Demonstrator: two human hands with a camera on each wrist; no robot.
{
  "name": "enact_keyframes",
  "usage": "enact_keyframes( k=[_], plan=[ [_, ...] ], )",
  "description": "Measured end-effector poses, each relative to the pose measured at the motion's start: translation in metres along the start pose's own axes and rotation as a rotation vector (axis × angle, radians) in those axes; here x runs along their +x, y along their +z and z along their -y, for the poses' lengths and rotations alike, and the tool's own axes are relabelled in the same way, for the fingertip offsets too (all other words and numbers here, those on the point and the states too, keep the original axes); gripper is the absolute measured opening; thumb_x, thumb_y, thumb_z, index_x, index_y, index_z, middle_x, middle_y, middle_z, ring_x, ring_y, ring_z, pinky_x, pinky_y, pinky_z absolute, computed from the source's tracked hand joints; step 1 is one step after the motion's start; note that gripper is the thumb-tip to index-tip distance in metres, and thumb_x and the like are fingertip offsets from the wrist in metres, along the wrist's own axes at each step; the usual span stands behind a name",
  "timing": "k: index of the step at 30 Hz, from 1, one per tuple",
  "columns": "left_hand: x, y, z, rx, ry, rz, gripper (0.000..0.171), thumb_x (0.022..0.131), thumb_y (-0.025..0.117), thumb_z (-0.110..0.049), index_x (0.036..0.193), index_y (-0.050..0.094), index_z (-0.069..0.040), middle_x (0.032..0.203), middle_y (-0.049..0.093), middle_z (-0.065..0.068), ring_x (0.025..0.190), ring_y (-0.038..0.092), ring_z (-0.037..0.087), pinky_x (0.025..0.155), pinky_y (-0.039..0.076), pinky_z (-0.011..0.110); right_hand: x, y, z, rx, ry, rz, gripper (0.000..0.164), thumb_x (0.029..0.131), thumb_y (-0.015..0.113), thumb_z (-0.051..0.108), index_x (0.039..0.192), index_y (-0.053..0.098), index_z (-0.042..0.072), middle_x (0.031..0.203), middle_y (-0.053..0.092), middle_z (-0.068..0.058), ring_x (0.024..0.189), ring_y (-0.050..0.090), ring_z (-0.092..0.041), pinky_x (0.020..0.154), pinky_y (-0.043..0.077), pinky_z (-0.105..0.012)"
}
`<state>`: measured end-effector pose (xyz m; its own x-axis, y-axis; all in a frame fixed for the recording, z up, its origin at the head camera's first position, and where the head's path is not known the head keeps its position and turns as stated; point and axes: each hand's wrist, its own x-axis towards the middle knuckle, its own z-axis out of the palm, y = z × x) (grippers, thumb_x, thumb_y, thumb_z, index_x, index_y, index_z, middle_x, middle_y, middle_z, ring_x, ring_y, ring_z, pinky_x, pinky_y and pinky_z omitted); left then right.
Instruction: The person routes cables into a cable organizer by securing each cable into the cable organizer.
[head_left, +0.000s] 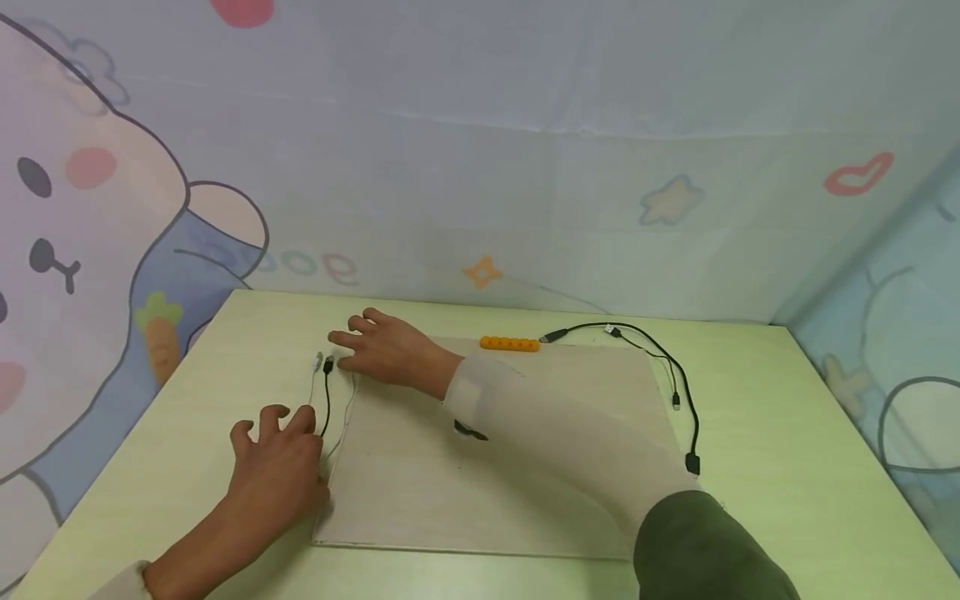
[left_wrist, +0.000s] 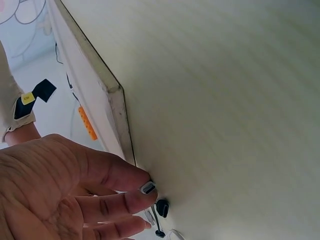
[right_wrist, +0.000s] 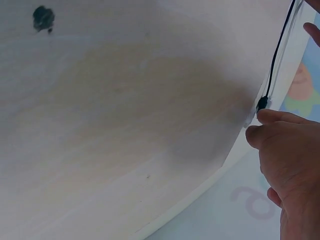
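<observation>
Your left hand [head_left: 281, 467] is just outside the left edge of the pale board [head_left: 420, 500], towards its near left corner. The left wrist view shows your thumb and index finger closed in a pinch on a small light-coloured plug [left_wrist: 148, 188], which sits between their tips beside the board's side wall, over the surface [head_left: 787, 533].

Your right hand [head_left: 390, 354] reaches across the board to its far left corner, fingers bent and spread, with a gap between thumb and index finger. A thin white cord [head_left: 345, 421] runs from by that thumb down along the board's left edge towards your left hand; you cannot tell from these views whether the right fingers have hold of it.

Between the board's left edge and the surface's left edge lie a black cable [head_left: 327, 404], its plug just beside your right fingertips, and a white plug [head_left: 317, 362] next to it.

An orange cable holder [head_left: 510, 343] lies along the board's far edge. A long black cable [head_left: 678, 367] curves from beside it round the board's far right corner, and a shorter black cable [head_left: 648, 354] lies inside that curve.
</observation>
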<state>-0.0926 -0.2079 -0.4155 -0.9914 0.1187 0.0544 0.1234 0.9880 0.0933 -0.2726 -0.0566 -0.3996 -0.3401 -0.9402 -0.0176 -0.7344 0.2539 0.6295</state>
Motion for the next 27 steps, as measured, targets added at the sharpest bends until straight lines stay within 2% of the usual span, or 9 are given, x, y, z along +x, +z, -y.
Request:
enact_keyframes(
  k=[9, 15, 21, 27],
  plan=[
    [0.002, -0.005, 0.002, -0.001, -0.002, 0.011, 0.016, 0.075, 0.079, -0.002, 0.069, 0.068, -0.012, 0.107, 0.060, 0.007, 0.141, 0.047, 0.058, 0.106, 0.033, 0.087, 0.013, 0.004, -0.003, 0.034, -0.018, 0.046, 0.048, 0.121, 0.053, 0.022, 0.155, 0.060, 0.055, 0.178, 0.044, 0.012, 0.152, 0.054, -0.017, 0.127, 0.043, -0.036],
    [0.003, -0.007, 0.003, -0.019, -0.023, 0.044, 0.014, 0.076, 0.077, -0.001, 0.070, 0.069, -0.011, 0.106, 0.059, 0.007, 0.140, 0.047, 0.059, 0.104, 0.033, 0.090, 0.022, 0.008, -0.007, 0.083, -0.041, 0.061, 0.047, 0.120, 0.053, 0.025, 0.154, 0.062, 0.057, 0.178, 0.044, 0.011, 0.153, 0.052, -0.018, 0.128, 0.042, -0.037],
    [0.005, -0.005, 0.001, -0.062, -0.054, 0.097, 0.015, 0.078, 0.075, 0.000, 0.072, 0.067, -0.011, 0.110, 0.059, 0.007, 0.141, 0.045, 0.059, 0.104, 0.032, 0.092, 0.028, 0.014, -0.008, 0.124, -0.064, 0.066, 0.040, 0.117, 0.056, 0.028, 0.144, 0.072, 0.053, 0.178, 0.046, 0.011, 0.158, 0.048, -0.016, 0.129, 0.040, -0.036],
    [0.007, -0.003, 0.000, -0.094, -0.064, 0.112, 0.019, 0.076, 0.075, 0.001, 0.069, 0.063, -0.012, 0.108, 0.056, 0.006, 0.142, 0.044, 0.058, 0.105, 0.031, 0.093, 0.035, 0.015, -0.010, 0.202, -0.053, 0.025, 0.031, 0.118, 0.058, 0.026, 0.122, 0.086, 0.039, 0.174, 0.050, 0.012, 0.156, 0.049, -0.015, 0.129, 0.039, -0.034]
  ],
)
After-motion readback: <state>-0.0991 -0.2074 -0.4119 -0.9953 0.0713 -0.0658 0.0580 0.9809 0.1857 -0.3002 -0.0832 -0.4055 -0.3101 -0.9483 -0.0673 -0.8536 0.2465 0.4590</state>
